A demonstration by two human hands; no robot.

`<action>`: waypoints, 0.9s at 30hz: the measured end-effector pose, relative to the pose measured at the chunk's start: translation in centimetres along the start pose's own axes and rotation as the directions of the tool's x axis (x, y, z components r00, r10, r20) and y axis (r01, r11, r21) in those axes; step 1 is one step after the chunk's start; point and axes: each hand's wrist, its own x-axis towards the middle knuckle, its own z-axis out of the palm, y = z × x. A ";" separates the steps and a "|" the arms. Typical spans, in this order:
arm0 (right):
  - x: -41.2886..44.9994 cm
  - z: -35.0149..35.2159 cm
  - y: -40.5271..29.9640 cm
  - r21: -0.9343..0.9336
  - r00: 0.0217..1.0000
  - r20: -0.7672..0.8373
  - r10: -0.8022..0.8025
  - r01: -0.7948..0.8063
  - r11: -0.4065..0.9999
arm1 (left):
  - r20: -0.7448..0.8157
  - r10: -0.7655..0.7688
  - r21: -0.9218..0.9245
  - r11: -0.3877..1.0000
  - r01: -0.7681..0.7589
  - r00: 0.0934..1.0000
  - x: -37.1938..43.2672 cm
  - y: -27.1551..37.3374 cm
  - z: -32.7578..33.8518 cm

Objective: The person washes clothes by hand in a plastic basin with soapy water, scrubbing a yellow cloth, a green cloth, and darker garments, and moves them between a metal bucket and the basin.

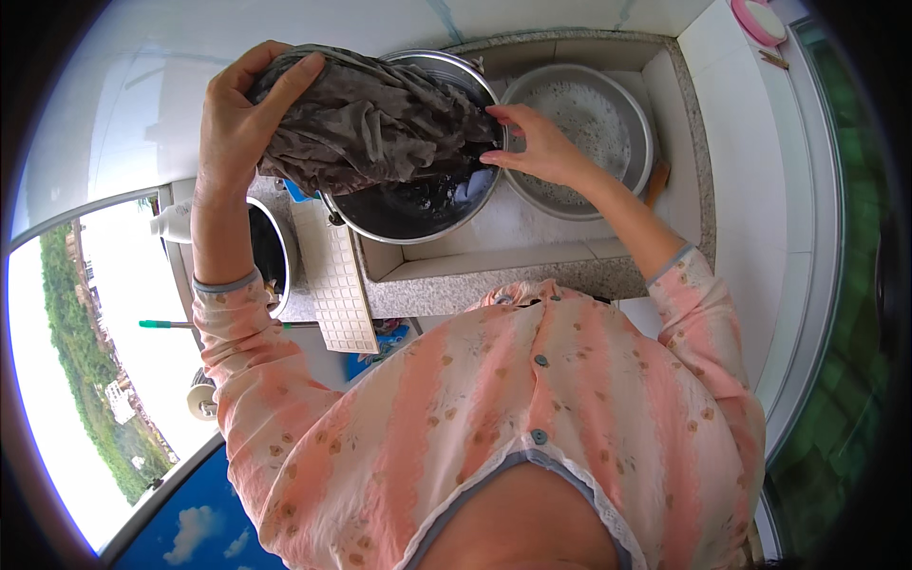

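Note:
A dark grey, wet-looking cloth (385,121) is bunched over a round metal bucket (410,238). My left hand (246,107) grips the cloth's left end, thumb on top, and holds it up above the bucket's left rim. Dark water (427,203) shows in the bucket below the cloth. At the bucket's right rim is my right hand (545,146), thumb and fingers apart, close to the cloth's other end and with nothing seen between them. Right of the bucket stands a grey metal basin (645,153) with foamy water in it.
Bucket and basin stand in a tiled sink (677,107) with a granite edge (427,296). A ridged washboard (342,285) lies across the left edge, beside a white-rimmed bucket (288,263) and a white bottle (172,222). A brown-handled brush (657,184) is by the basin.

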 end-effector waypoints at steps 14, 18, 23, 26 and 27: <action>7.0 0.3 -5.3 0.942 0.956 0.204 0.209 -0.250 0.225 | -0.171 0.075 -0.080 0.993 -0.089 0.983 -0.1 -0.6 -4.2; 5.7 -2.9 -0.2 0.949 0.950 0.028 0.311 -0.123 0.291 | -0.125 -0.063 -0.005 0.998 0.063 0.990 -0.6 -6.7 -0.9; 4.8 -4.8 -0.4 0.657 0.930 -0.111 0.349 -0.195 0.728 | -0.134 -0.060 0.022 0.998 0.064 0.989 -1.9 -7.2 0.6; 3.8 -3.4 0.5 0.175 0.925 -0.358 0.129 -0.069 0.982 | -0.169 0.011 -0.038 0.999 -0.018 0.986 -1.1 -4.6 1.2; 3.7 -2.9 1.0 -0.190 0.866 -0.464 -0.187 0.109 0.976 | -0.214 0.033 -0.054 0.998 -0.045 0.976 -0.9 -3.7 1.3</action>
